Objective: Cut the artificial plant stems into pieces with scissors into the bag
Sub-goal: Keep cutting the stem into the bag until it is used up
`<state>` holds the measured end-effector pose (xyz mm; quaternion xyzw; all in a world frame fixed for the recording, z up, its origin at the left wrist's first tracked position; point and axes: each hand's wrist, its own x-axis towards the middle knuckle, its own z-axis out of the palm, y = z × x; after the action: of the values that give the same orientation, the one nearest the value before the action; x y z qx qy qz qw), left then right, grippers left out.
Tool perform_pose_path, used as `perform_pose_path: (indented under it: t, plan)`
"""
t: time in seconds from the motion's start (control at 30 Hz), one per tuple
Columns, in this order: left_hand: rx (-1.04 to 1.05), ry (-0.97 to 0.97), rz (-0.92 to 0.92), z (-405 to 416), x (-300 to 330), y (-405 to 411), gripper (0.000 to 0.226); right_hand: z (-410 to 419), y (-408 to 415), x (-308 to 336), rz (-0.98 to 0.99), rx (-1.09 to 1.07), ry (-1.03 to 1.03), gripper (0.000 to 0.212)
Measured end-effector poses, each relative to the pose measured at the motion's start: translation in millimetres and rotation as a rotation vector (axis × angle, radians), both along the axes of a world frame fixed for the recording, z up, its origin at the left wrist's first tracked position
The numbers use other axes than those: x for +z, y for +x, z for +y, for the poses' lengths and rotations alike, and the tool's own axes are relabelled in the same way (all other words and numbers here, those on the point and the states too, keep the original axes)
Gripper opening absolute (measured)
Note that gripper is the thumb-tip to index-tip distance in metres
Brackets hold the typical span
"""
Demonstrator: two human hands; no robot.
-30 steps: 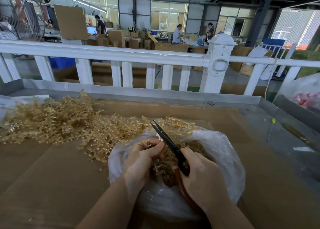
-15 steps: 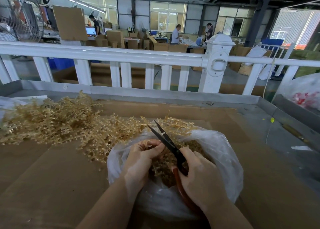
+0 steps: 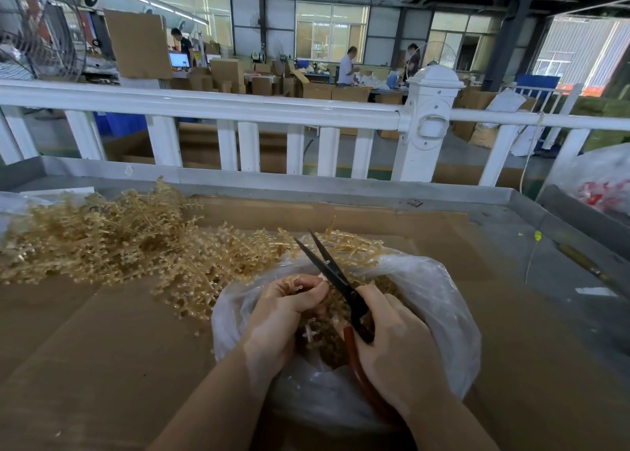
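No legible writing appeared. The left hand (image 3: 283, 317) pinched a stem (image 3: 295, 283) over the bag (image 3: 439, 300); the right hand (image 3: 395, 348) gripped scissors (image 3: 327, 266), blades apart toward 11 o'clock. Its fingers hid the red handles.

You have a single view, from the camera on your head, wide-angle and tipped forward and down. It sits close above the worktop (image 3: 102, 365), with your left hand (image 3: 283, 317) and right hand (image 3: 395, 345) low in the centre. Farther up, it faces a white railing (image 3: 204, 106) and the workshop hall beyond, straight lines bowing toward the edges.
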<state>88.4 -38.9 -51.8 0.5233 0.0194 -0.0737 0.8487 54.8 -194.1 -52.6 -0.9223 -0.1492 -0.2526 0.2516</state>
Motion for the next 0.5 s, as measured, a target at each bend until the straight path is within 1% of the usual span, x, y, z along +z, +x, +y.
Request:
perform_pose_path:
  t: [0.17, 0.3, 0.5]
  plan:
    - [-0.003, -0.003, -0.022, -1.2, -1.4, 0.8, 0.005, 1.1, 0.2, 0.5, -0.008, 0.002, -0.009, 0.034]
    - [-0.003, -0.005, -0.024, -1.6, -3.3, 2.6, 0.004, 0.4, -0.8, 1.4, 0.002, 0.005, -0.005, 0.036]
    - [-0.034, 0.015, -0.046, -0.5, -6.7, 3.8, 0.005, -1.1, -0.7, 1.7, -0.005, 0.014, -0.002, 0.032]
